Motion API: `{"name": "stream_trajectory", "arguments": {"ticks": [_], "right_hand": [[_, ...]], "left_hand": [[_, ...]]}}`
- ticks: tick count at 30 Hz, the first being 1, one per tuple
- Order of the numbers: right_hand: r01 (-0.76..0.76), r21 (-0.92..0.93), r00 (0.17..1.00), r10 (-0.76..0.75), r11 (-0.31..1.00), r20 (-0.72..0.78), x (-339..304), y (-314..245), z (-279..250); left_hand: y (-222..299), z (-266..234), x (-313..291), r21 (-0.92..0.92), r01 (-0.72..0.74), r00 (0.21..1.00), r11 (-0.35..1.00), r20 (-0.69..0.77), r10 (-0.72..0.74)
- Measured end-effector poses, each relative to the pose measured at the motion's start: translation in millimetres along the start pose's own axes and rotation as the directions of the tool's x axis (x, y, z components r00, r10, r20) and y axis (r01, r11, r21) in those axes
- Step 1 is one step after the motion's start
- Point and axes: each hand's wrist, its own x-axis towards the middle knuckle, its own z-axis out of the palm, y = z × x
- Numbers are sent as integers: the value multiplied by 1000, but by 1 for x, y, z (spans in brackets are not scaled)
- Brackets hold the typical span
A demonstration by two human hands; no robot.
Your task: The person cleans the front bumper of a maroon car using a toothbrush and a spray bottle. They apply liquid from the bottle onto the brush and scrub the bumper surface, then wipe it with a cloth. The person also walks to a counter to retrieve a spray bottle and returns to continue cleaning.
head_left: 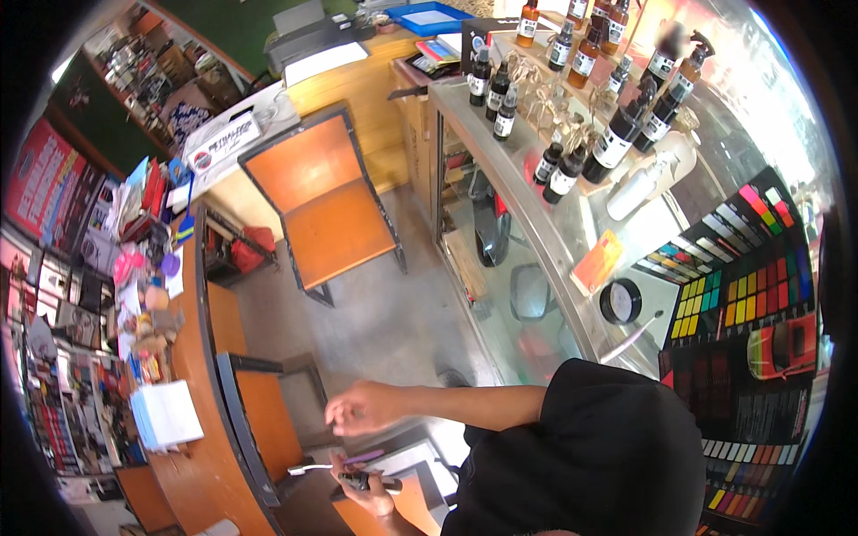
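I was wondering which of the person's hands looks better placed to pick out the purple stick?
Probably the right hand: it hovers empty and loosely open just above the purple stick, while the left hand is closed around a dark tool and seems to steady the white-handled piece.

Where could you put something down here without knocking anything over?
Bare spots: the orange chair seat, the grey floor beside it, and the glass counter between the dark bottles and the round black tin. Crowded: the curved wooden desk at left, piled with papers and trinkets, and the bottle shelf.
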Motion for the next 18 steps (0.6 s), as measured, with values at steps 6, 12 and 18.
{"name": "stream_trajectory", "arguments": {"ticks": [6, 12, 18], "right_hand": [[113, -411, 993, -86, 905, 85, 27, -53, -83], [-104, -543, 945, -86, 834, -314, -6, -85, -178], [-429, -535, 625, -188, 727, -757, -54, -178, -201]], "left_hand": [[36, 116, 138, 72, -224, 959, 972, 192, 206], [68, 233, 224, -282, -131, 775, 950, 568, 276], [158, 343, 299, -567, -447, 119, 692, 729, 674]]}}
